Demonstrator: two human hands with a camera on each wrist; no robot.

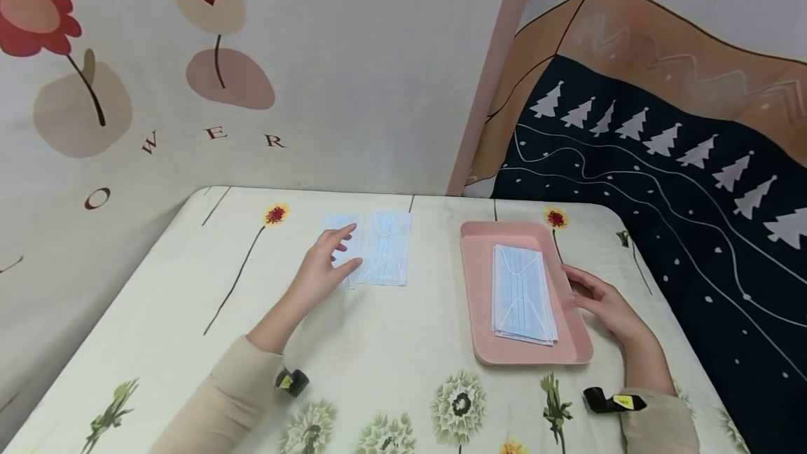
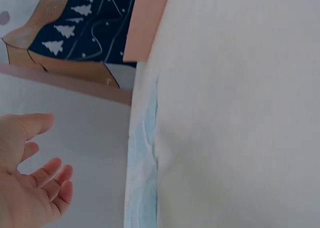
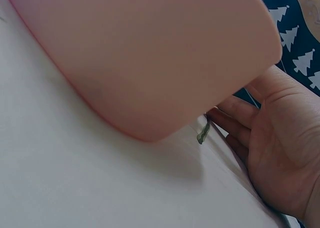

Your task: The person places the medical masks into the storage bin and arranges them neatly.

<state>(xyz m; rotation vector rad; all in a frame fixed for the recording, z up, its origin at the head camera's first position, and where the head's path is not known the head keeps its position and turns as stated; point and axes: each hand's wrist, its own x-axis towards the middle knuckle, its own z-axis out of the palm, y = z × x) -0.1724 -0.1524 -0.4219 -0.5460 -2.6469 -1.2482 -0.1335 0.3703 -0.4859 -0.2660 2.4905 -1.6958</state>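
Two light-blue face masks (image 1: 386,249) lie side by side on the table, the left one partly hidden by my left hand (image 1: 321,265). That hand hovers over them, its fingers and thumb spread apart and holding nothing. In the left wrist view the hand (image 2: 37,173) is well above the blue masks (image 2: 142,173), which show edge-on. To the right sits a pink tray (image 1: 482,342) with a small stack of face masks (image 1: 522,293) in it. My right hand (image 1: 608,307) rests its fingertips against the tray's right side. The right wrist view has that hand (image 3: 280,143) beside the tray wall (image 3: 165,62).
A white cloth with printed flowers (image 1: 391,342) covers the table. Behind it hangs a pale curtain (image 1: 366,90), and a dark tree-print cloth (image 1: 630,174) hangs at the right edge. Each sleeve carries a small black wrist camera (image 1: 292,382).
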